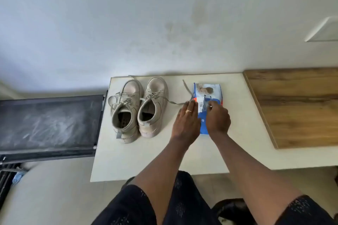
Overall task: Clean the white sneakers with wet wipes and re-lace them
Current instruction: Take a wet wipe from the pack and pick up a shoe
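The pack of wet wipes [207, 89] lies flat on the white table [146, 157], to the right of the pair of sneakers [139, 109] and within easy reach of both hands, which suits a job that opens with pulling out a wipe. The left hand [186, 120] lies flat along the pack's left edge, its fingers [191, 106] straight and pressing down rather than gripping. This looks meant to pin the soft pack so it does not lift or slide. The right hand [217, 117] is curled over the middle of the pack, its fingertips [212, 105] drawn together, apparently pinching the resealable flap [200, 105] to peel it open; the exact hold is partly hidden by the knuckles. The sneakers stand side by side, touching, toes toward the wall and openings toward the person, so each can be lifted by the heel. Their laces are threaded but untied, and one loose lace [173, 103] trails across the table to the pack's left edge. Cleaning has likely not begun.
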Tool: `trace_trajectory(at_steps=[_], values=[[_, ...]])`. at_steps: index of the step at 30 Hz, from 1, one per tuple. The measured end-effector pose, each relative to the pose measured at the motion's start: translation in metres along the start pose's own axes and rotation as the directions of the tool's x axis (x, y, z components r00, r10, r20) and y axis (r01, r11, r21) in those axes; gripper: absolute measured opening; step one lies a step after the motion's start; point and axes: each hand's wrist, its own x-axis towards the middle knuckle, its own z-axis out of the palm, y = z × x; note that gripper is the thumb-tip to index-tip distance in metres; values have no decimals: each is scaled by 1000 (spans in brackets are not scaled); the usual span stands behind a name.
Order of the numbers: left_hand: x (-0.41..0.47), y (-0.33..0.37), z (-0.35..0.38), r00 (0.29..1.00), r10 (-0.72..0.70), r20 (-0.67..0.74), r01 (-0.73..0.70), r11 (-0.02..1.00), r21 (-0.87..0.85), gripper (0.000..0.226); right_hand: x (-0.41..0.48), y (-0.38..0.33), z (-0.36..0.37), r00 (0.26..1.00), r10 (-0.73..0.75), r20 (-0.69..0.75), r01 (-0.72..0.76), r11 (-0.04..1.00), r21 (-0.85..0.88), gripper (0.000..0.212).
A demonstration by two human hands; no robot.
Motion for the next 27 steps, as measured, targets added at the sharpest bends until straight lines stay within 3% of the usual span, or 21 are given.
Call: trace_trajectory(at_steps=[4,7,13,17,20,22,24,27], values=[[9,8,11,990,-114,-78,105,988,-112,64,26,15,20,995,-95,-32,91,990,-109,22],[9,8,14,985,-101,-142,88,991,-97,67,37,19,29,990,-139,3,136,966,-221,24],[9,5,26,985,-159,-59,155,986,-68,59,47,21,35,994,-77,73,97,936,-338,20],[7,5,26,983,-183,10,183,983,-19,58,55,20,39,998,-7,55,19,974,-224,20],[6,8,24,979,-204,22,205,978,-41,57,59,17,31,987,155,37,-159,972,175,19],[7,11,18,976,-216,37,218,974,-57,57,60,15,20,939,330,97,-331,794,509,32],[6,13,10,978,-207,13,207,973,-101,56,57,12,8,875,453,172,-410,501,762,28],[3,12,-12,951,-187,-248,137,969,-206,42,47,10,1,816,482,318,-412,100,906,15]])
